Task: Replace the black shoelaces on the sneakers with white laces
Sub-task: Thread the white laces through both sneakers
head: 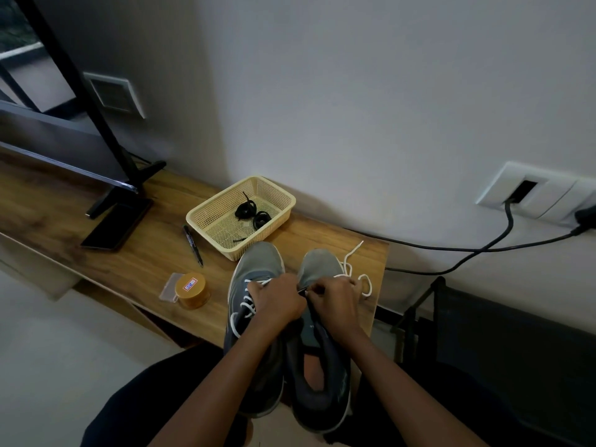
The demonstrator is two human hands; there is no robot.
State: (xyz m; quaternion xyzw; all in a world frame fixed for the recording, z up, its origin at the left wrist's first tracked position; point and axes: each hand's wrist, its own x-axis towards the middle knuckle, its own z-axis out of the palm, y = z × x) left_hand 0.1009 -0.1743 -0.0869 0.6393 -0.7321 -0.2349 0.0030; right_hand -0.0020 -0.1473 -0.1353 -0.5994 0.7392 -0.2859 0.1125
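Observation:
Two grey sneakers stand side by side on the wooden table, toes away from me. The left sneaker (254, 304) is threaded with a white lace. Over the front of the right sneaker (317, 346) my left hand (277, 301) and my right hand (335, 301) meet, fingers curled. My right hand pinches the white lace (353, 269), which loops loose onto the table at the right. What my left hand holds is hidden by its fingers. Two coiled black laces (253, 212) lie in the cream plastic basket (206, 211) behind the shoes.
A pen (193, 245) lies left of the basket. A round yellow tin (192, 290) sits on a small plastic bag near the table's front edge. A dark phone (116, 225) lies by the monitor stand (129, 185). A black cable (467, 250) hangs along the wall at the right.

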